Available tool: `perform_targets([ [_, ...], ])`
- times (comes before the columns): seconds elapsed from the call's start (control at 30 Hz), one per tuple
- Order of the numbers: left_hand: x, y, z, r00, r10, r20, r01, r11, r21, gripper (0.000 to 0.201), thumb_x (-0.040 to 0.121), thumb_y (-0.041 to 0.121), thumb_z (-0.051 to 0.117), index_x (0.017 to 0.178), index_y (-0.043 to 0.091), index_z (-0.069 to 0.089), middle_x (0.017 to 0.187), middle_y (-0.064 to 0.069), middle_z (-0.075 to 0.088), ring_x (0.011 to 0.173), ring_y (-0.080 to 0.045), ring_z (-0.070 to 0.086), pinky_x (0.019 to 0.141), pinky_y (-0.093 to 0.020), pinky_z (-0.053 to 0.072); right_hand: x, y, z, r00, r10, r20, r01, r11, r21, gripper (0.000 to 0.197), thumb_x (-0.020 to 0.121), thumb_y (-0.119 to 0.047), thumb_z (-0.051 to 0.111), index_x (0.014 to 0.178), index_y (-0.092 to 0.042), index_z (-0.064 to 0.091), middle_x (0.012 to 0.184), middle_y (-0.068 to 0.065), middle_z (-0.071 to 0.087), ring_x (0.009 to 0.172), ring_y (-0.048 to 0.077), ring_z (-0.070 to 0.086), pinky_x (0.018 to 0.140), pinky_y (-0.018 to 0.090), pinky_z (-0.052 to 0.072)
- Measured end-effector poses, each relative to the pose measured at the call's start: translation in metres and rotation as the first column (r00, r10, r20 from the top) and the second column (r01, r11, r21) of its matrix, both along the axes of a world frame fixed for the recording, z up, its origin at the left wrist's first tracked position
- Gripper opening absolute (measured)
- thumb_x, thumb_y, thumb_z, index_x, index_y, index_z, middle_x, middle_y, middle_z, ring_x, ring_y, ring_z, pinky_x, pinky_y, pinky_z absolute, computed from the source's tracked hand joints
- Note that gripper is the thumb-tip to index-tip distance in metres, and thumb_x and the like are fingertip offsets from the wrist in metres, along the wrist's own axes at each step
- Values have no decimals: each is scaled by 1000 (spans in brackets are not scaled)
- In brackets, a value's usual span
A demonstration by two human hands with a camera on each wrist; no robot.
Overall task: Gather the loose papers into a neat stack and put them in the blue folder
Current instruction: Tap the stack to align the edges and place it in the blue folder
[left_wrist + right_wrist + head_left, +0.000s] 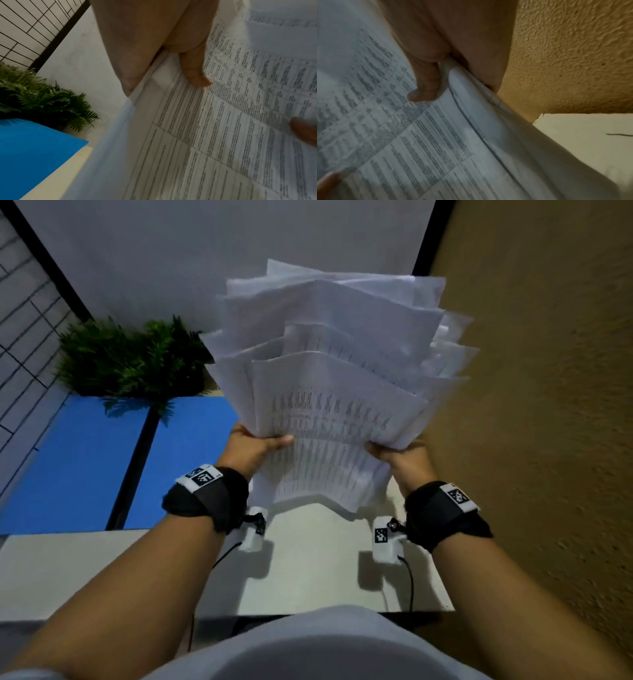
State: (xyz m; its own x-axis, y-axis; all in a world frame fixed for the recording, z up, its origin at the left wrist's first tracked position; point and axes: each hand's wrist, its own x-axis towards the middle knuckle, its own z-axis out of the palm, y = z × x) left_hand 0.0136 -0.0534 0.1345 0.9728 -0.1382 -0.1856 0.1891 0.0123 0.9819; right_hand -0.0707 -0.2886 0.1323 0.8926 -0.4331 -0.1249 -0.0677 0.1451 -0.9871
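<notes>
Both hands, left hand [255, 445] and right hand [399, 455], grip the gathered printed papers [335, 392], edges uneven; squaring remains, open blue folder [82, 463] waits

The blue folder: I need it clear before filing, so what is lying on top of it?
The open blue folder shows bare; fern fronds overhang its far edge. The held white papers hide its right corner.
</notes>
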Motion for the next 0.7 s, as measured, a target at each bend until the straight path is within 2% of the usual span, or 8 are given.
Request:
perform_targets([
  [0.1,-5,8,-5,999,-48,15,48,999,-4,44,67,0,85,100,23,69,98,10,73,89,-3,68,78,-22,54,-5,5,-5,1000,-3,-14,3,1000,29,38,67,11,78,95,-13,70,102,7,73,99,26,69,93,43,54],
  [0.17,-9,14,-10,997,-79,11,79,997,-23,45,67,-3,84,101,23,70,95,9,78,89,-4,73,80,-25,60,-13,8,-6,1000,7,-11,-7,998,61,43,65,9,80,101,-10,69,107,10,73,101,26,70,92,43,55],
  [0.27,-14,22,-16,993,-116,14,116,991,-59,47,68,-5,82,106,20,71,101,7,79,95,-7,73,87,-30,60,-22,10,-10,1000,6,28,-8,997,77,58,62,6,82,116,-4,62,114,13,71,107,28,68,91,44,55],
  [0.37,-19,22,-16,983,-183,-7,182,980,-86,63,55,8,92,112,20,70,111,0,77,104,-13,71,89,-32,57,-24,17,-8,998,44,39,-47,996,79,74,54,-8,89,121,-4,58,116,13,69,108,29,67,91,47,55],
  [0.47,-19,20,-15,977,-210,-20,206,972,-115,77,43,22,93,116,15,68,112,-5,76,109,-22,70,90,-37,55,-30,22,-5,996,73,42,-75,994,73,79,47,-20,89,119,-5,60,112,10,71,106,26,67,84,39,57],
  [0.53,-17,26,-13,980,-200,-7,197,971,-134,76,42,23,95,113,17,70,112,-4,76,109,-22,70,91,-37,56,-35,19,-6,998,7,60,-10,998,59,84,41,-25,94,116,-2,62,111,11,71,107,28,67,85,40,57],
  [0.63,-18,32,-12,964,-260,49,265,955,-131,63,50,13,93,108,28,73,111,5,76,106,-11,70,86,-27,58,-38,15,-6,997,-19,72,16,999,38,91,38,-31,96,117,-2,61,113,14,70,109,31,65,90,46,56],
  [0.7,-20,28,-13,961,-273,38,275,953,-125,78,42,20,97,115,23,69,112,2,76,107,-13,70,83,-25,58,-37,21,3,994,70,80,-71,997,6,86,43,-21,94,120,-6,60,115,13,69,111,28,65,88,42,57],
])
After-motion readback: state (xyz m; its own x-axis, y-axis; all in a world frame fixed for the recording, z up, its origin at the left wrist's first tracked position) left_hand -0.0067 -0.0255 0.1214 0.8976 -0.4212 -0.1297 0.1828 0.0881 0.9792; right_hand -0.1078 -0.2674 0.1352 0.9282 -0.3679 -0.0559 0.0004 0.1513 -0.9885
